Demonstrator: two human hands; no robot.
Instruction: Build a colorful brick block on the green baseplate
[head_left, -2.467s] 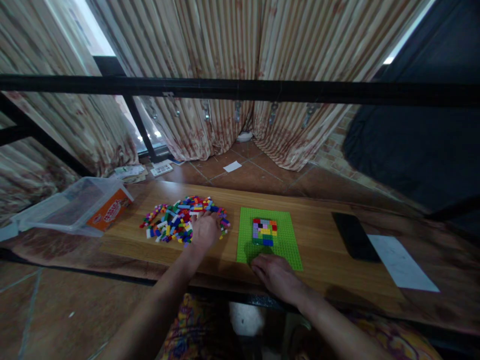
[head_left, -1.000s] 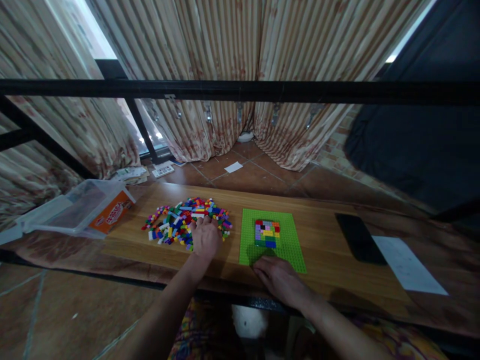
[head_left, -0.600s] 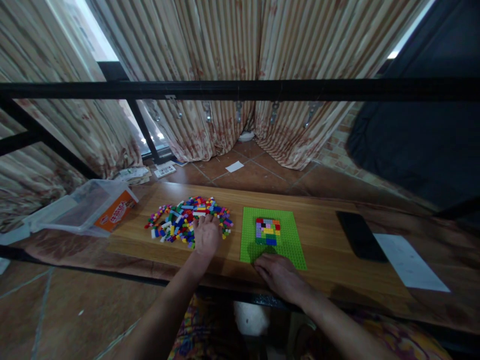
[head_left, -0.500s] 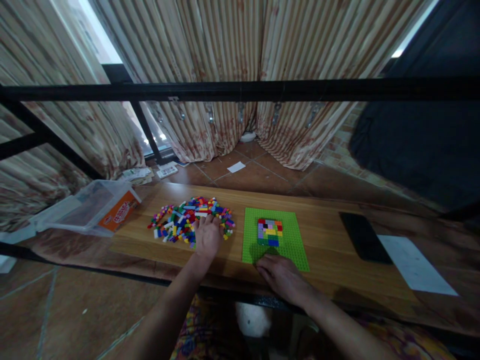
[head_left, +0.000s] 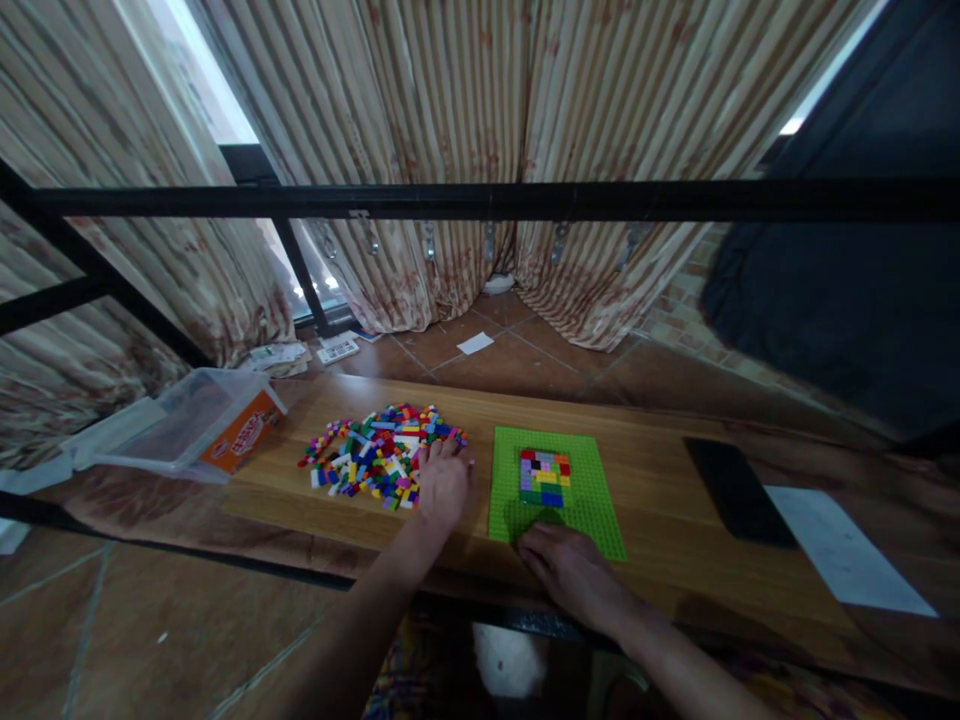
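My left hand [head_left: 446, 487] is at the right side of a loose heap of small colourful toy bricks [head_left: 375, 455]. Its fingers are apart, reaching down onto the bricks, and no brick shows in its grasp. A green baseplate [head_left: 600, 510] lies to the right of the heap. Near its middle stands a block of joined bricks [head_left: 546, 478] in red, lavender, yellow, green, blue and other colours. My right hand [head_left: 562, 562] rests at the plate's front edge with fingers curled in; whatever may be between the fingertips is hidden.
A clear plastic bin [head_left: 180, 425] with an orange label stands at the table's left end. On the right lie a dark flat tablet-like object [head_left: 739, 490] and a white sheet [head_left: 847, 550]. A black bar [head_left: 480, 202] crosses in front of the curtains beyond the wooden tabletop [head_left: 660, 460].
My left hand has moved right, from the heap's middle to its right edge. My right hand stays at the baseplate's front edge. The whole view has shifted slightly downward.
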